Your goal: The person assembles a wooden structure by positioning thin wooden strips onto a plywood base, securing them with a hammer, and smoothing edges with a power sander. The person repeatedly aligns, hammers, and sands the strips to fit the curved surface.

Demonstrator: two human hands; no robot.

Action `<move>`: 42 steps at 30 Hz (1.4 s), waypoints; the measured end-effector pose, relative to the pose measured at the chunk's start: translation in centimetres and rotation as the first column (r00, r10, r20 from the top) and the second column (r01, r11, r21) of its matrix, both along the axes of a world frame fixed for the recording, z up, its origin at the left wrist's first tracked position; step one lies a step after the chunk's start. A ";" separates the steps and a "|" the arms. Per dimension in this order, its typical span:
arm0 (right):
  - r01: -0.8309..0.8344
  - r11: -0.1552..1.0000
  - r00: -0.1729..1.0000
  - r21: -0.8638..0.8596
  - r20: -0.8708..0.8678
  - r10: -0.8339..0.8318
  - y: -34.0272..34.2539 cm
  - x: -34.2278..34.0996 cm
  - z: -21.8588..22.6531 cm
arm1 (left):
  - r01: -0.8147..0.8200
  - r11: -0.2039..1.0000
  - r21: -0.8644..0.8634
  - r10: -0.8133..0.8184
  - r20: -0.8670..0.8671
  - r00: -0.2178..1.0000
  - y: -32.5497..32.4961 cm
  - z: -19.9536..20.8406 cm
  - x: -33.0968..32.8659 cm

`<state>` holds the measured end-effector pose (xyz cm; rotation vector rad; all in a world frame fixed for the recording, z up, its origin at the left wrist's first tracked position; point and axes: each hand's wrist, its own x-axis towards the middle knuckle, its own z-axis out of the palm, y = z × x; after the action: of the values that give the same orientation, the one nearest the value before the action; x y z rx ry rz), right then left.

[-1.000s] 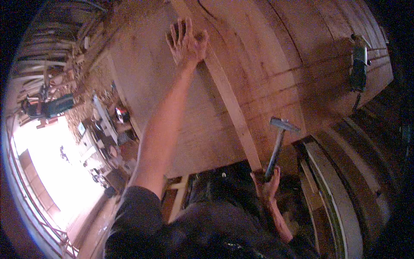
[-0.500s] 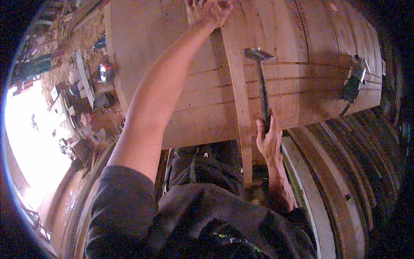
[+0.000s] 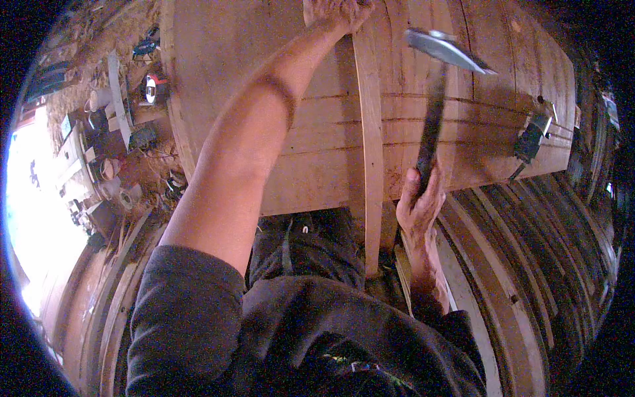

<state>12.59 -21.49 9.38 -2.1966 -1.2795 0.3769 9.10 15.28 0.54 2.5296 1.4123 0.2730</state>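
Hammer point(image 3: 434, 109), right of the wooden strip point(image 3: 372, 132), handle clasped in the right grip point(image 3: 422, 197). Left grip point(image 3: 338, 13) by the strip's far stretch, cropped; closure cannot be told. Strip lies across the tabletop point(image 3: 221, 59); whether fastened does not show.

1. The wooden strip point(image 3: 372, 145) runs across the counter point(image 3: 218, 66), its near end overhanging the near edge, between the person's trousers point(image 3: 307, 248) and the right forearm point(image 3: 426, 271).
2. The left hand point(image 3: 337, 12) is at the strip's far visible portion.
3. The hammer point(image 3: 433, 119) is in the fingers of the right hand point(image 3: 422, 205), over the counter, right of the strip, its head farther off than its handle.
4. The power tool point(image 3: 531, 139) lies by the counter's near right corner.
5. Planks point(image 3: 522, 231) lie side by side before the near edge, at right.
6. Clutter point(image 3: 126, 135) lies beyond the left edge.
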 end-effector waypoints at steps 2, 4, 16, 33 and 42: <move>-0.010 1.000 0.998 -0.029 0.069 0.012 -0.2 0.1 -0.1 | 0.006 0.999 0.040 -0.007 0.024 1.000 0.0 -0.4 -0.1; -0.045 0.967 0.996 -0.250 0.060 0.062 -0.7 0.7 -0.5 | 0.005 0.998 0.058 -0.009 0.078 0.997 0.0 -0.7 -0.1; -0.018 0.948 1.000 -0.318 -0.014 0.014 -0.7 -0.1 -1.7 | 0.025 0.998 0.054 -0.030 0.083 0.996 -0.2 -0.8 -0.3; 0.315 0.948 0.900 -0.040 -0.306 -0.312 -8.6 0.8 -7.9 | -0.061 0.963 0.262 -0.094 0.538 0.838 -2.0 -1.9 -3.8; 0.422 0.905 0.739 -0.053 -0.559 -0.377 -9.5 0.6 -7.8 | -0.659 0.752 0.003 0.605 0.394 0.692 -9.6 2.1 -33.1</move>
<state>13.24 -30.96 1.61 -2.0014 -0.4734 0.7148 -23.99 5.68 2.65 1.8208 2.0998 0.9508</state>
